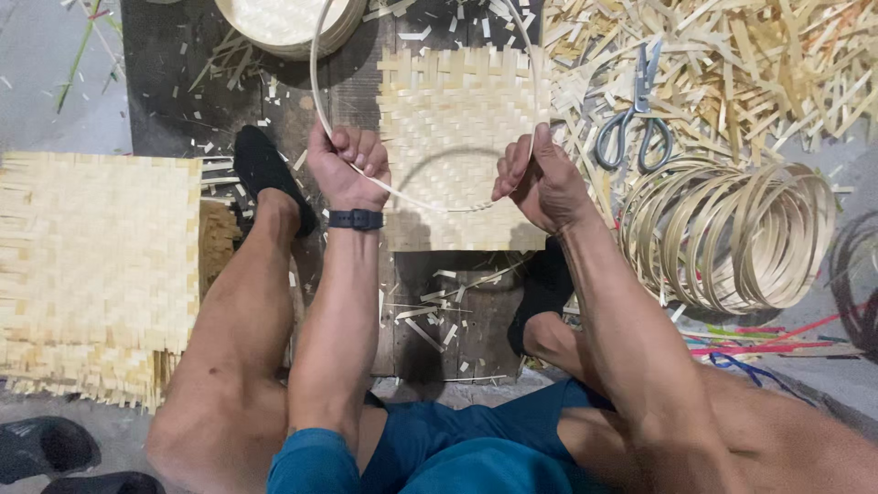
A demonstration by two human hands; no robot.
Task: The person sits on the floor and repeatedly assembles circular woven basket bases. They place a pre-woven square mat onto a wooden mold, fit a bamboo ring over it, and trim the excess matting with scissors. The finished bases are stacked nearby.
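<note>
Mat stack: a thick pile of square woven bamboo mats [96, 274] lies on the floor at the left, edges fringed.
Offcuts: a heap of bamboo strip scraps [759, 69] fills the far right.
Coiled rings: a bundle of bamboo strip rings [732, 238] lies at the right, near the person's right forearm.
Woven square: one small woven mat [457, 119] lies flat on a dark board [169, 82], straight ahead between the person's feet.
Hoop: a thin bamboo hoop [315, 64] is held over the woven square.
Left hand: the left hand [347, 165] is closed in a fist around the hoop's near-left arc.
Right hand: the right hand [540, 178] pinches the hoop's near-right arc, fingers curled.
Scissors: grey-handled scissors [636, 114] rest on the scraps, far right.
</note>
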